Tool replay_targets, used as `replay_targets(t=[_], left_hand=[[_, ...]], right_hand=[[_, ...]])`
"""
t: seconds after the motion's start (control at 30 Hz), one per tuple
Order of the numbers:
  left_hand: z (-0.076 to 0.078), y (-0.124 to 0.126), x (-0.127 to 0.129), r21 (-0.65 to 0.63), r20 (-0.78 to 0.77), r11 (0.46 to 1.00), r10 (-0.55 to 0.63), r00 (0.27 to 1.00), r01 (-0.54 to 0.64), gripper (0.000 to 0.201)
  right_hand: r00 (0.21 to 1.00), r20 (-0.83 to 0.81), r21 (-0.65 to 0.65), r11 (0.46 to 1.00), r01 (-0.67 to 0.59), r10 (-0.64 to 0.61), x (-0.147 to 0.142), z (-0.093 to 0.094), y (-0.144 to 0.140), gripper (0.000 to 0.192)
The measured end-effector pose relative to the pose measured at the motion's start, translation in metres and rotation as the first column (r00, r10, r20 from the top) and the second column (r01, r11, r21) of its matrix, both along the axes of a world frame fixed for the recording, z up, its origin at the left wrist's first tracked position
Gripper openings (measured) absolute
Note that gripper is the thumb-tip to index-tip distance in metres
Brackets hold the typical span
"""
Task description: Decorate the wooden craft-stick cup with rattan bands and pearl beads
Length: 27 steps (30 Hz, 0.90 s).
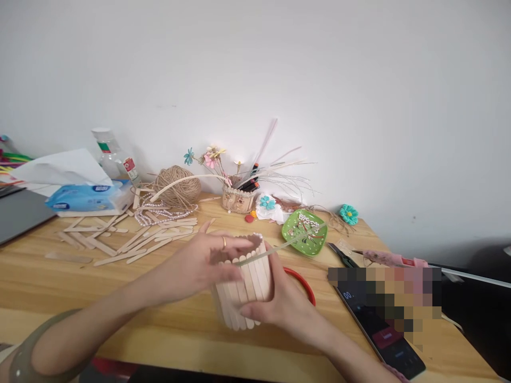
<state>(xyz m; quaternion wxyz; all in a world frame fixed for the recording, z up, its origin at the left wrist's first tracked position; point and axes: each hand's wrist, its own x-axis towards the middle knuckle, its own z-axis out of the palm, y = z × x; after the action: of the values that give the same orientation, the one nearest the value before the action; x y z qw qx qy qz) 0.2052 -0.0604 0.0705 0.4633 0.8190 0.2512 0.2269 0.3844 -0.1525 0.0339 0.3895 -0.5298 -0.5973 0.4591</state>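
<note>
A round cup made of upright craft sticks [243, 290] is held between my two hands above the table's front part, tilted a little. My right hand [281, 303] is closed round its right side, thumb across the front. My left hand [207, 260] grips the rim from the left, with fingers over the opening and the thumb at the front. A thin pale strip [275, 248] runs from near my left thumb across the cup's rim towards the upper right; where its near end is fixed I cannot tell. Small beads show on the rim's far side.
Loose craft sticks [155, 239], a twine ball [179, 185] and a wipes pack [88, 198] lie left. Behind stand a small decorated pot [238, 202] and a green dish [290, 229] with beads. A red ring-shaped handle [305, 287], a phone [371, 319] and a pink glue gun [393, 259] are right.
</note>
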Motion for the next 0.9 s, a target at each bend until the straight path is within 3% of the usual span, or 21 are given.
replay_targets(t=[0.07, 0.17, 0.27, 0.4, 0.7, 0.8, 0.9], left_hand=[[0.001, 0.005, -0.005, 0.005, 0.044, 0.996, 0.091, 0.995, -0.092, 0.035], [0.0, 0.007, -0.009, 0.138, 0.13, 0.964, 0.21, 0.969, -0.228, 0.034], [-0.002, 0.002, -0.01, 0.349, 0.291, 0.91, 0.121, 0.949, -0.223, 0.013], [-0.005, -0.005, -0.009, 0.534, 0.304, 0.822, 0.031, 0.952, -0.197, 0.015], [-0.002, -0.01, -0.003, 0.643, 0.259, 0.737, 0.047, 0.965, -0.209, 0.012], [-0.005, -0.012, -0.001, 0.633, 0.259, 0.741, 0.069, 0.964, -0.223, 0.013], [-0.009, -0.014, 0.001, 0.583, 0.25, 0.778, 0.102, 0.963, -0.234, 0.012]], right_hand=[[0.993, -0.114, -0.019, 0.999, -0.026, 0.024, 0.003, 0.0, 0.001, 0.084], [0.975, -0.22, -0.053, 0.997, -0.047, 0.034, 0.006, -0.002, 0.001, 0.082], [0.962, -0.27, -0.093, 0.994, -0.064, 0.036, 0.008, -0.005, 0.001, 0.084], [0.953, -0.302, -0.121, 0.991, -0.054, 0.015, 0.009, -0.007, 0.0, 0.086], [0.961, -0.276, -0.08, 0.997, -0.012, -0.01, 0.01, -0.012, -0.003, 0.085], [0.971, -0.238, -0.044, 0.999, 0.021, -0.031, 0.01, -0.011, -0.003, 0.084], [0.972, -0.228, -0.049, 0.997, 0.053, -0.062, 0.01, -0.011, -0.002, 0.09]])
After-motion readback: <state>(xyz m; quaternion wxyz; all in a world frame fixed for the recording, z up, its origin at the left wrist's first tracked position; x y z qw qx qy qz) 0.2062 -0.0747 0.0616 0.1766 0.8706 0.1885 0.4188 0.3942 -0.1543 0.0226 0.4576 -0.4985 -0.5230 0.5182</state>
